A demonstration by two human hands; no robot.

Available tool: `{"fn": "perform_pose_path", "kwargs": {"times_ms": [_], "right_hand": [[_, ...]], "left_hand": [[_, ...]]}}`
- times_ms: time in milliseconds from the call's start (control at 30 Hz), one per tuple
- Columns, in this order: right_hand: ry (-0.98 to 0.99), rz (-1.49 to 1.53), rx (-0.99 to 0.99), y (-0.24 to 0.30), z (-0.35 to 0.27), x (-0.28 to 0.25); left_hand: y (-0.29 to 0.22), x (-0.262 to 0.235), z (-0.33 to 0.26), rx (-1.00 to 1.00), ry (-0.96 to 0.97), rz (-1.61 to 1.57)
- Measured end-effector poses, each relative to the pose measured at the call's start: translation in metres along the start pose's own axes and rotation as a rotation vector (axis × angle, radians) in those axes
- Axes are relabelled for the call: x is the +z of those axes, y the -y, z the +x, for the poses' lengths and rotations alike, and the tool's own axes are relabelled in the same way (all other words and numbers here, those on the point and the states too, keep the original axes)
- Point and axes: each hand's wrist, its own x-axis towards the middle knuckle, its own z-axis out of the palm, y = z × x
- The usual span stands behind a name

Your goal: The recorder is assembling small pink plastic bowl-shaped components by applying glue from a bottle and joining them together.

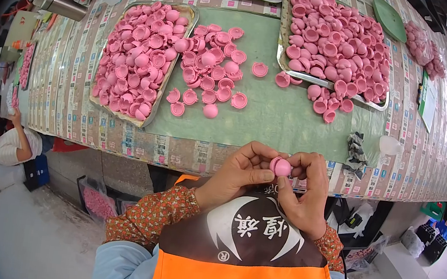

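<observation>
Green mat's bare edge (218,138) faces left fingers (259,176) and right fingers (286,188) pinching pink piece (281,167).

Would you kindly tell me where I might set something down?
The mat has bare room between the loose shells and the spilled shells below the right tray, beyond the left hand. A smaller patch lies farther back, between loose shells and right tray. The left tray and right tray are heaped.

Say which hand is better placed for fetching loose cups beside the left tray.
Probably the left hand: it's nearer those cups than the right hand, though both hold the pink ball.
</observation>
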Motion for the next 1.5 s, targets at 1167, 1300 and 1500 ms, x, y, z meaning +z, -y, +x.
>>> {"fn": "perform_pose_path", "kwargs": {"times_ms": [1167, 1300, 1500], "right_hand": [[0.047, 0.346, 0.239, -0.0061, -0.0058, -0.0029], [0.072, 0.492, 0.348, -0.0024, -0.0043, -0.0049], [0.070, 0.466, 0.308, -0.0058, -0.0047, -0.0047]], "left_hand": [[0.0035, 0.0028, -0.0009, 0.116, 0.001, 0.112], [0.0035, 0.0018, -0.0004, 0.118, 0.000, 0.128], [0.0013, 0.0025, -0.0011, 0.100, -0.015, 0.147]]}}
